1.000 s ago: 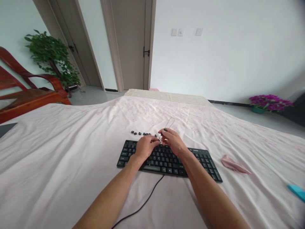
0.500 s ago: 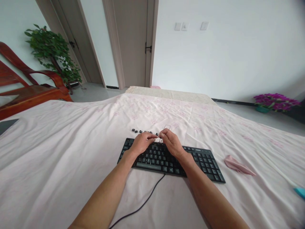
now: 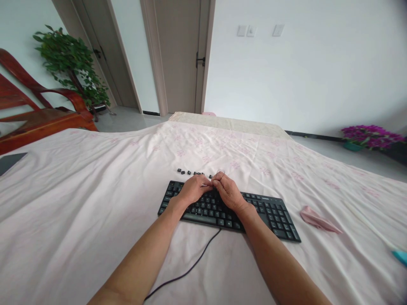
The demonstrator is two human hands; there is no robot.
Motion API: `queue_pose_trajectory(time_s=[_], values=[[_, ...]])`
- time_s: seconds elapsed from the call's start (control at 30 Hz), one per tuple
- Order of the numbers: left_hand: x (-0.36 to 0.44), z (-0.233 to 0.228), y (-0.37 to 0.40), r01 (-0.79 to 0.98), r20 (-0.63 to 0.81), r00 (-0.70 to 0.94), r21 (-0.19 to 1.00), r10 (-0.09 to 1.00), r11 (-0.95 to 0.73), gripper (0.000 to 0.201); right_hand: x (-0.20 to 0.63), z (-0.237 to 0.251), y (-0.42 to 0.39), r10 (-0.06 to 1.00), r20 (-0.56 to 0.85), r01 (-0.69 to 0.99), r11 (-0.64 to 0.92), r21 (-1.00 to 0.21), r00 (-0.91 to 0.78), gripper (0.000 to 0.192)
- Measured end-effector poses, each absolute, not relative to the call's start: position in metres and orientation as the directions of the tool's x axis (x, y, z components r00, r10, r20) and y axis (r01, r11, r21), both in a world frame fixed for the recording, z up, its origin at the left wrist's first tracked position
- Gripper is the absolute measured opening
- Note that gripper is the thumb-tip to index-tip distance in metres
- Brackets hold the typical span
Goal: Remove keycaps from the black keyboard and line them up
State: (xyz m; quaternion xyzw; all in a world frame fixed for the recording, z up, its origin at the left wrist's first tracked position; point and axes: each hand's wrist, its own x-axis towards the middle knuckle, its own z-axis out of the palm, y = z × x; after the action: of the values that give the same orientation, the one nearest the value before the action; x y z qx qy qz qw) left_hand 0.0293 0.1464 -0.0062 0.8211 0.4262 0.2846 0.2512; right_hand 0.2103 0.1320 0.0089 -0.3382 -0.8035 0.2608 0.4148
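A black keyboard (image 3: 270, 212) lies on the pale pink sheet (image 3: 95, 203), its cable (image 3: 187, 271) trailing toward me. My left hand (image 3: 190, 190) rests on the keys near the top row, fingers curled. My right hand (image 3: 227, 190) is beside it, pinching a thin wire keycap puller (image 3: 220, 172) whose loop pokes out above the fingers. The two hands touch over the keyboard's upper middle. A row of several loose black keycaps (image 3: 192, 172) lies on the sheet just behind the keyboard.
A crumpled pink cloth (image 3: 318, 219) lies right of the keyboard. A teal object (image 3: 400, 256) shows at the right edge, a dark flat thing (image 3: 9, 161) at the left edge. A red wooden chair (image 3: 38, 114), a green plant (image 3: 73, 67), doors and purple flowers (image 3: 369, 134) stand beyond.
The wire puller has come down from raised above the hands to low against the keys. Both hands have closed in together on the top rows.
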Motion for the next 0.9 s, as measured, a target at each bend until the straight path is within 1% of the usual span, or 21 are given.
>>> queue_pose_trajectory(time_s=[0.17,0.37,0.47,0.57,0.7,0.8,0.9], values=[[0.031,-0.008,0.151,0.561,0.223,0.516,0.641,0.827,-0.523,0.020,0.212,0.006,0.132,0.751,0.507,0.317,0.647,-0.693,-0.423,0.022],[0.035,-0.006,0.148,0.594,0.267,0.521,0.570,0.811,-0.569,0.026,0.211,0.006,0.127,0.755,0.521,0.335,0.648,-0.684,-0.398,0.025],[0.036,-0.006,0.147,0.573,0.295,0.540,0.557,0.788,-0.601,0.030,0.212,0.005,0.127,0.751,0.539,0.349,0.657,-0.668,-0.382,0.026],[0.036,-0.006,0.145,0.532,0.339,0.555,0.558,0.760,-0.637,0.034,0.212,0.004,0.126,0.732,0.569,0.344,0.679,-0.648,-0.373,0.023],[0.038,-0.005,0.144,0.515,0.362,0.545,0.568,0.756,-0.642,0.038,0.212,0.005,0.124,0.719,0.603,0.316,0.694,-0.646,-0.346,0.021],[0.041,-0.003,0.143,0.490,0.371,0.536,0.596,0.759,-0.637,0.034,0.212,0.005,0.123,0.737,0.611,0.311,0.676,-0.668,-0.289,0.024],[0.042,-0.001,0.142,0.485,0.338,0.530,0.632,0.778,-0.605,0.027,0.213,0.005,0.124,0.754,0.601,0.316,0.657,-0.684,-0.266,0.026]])
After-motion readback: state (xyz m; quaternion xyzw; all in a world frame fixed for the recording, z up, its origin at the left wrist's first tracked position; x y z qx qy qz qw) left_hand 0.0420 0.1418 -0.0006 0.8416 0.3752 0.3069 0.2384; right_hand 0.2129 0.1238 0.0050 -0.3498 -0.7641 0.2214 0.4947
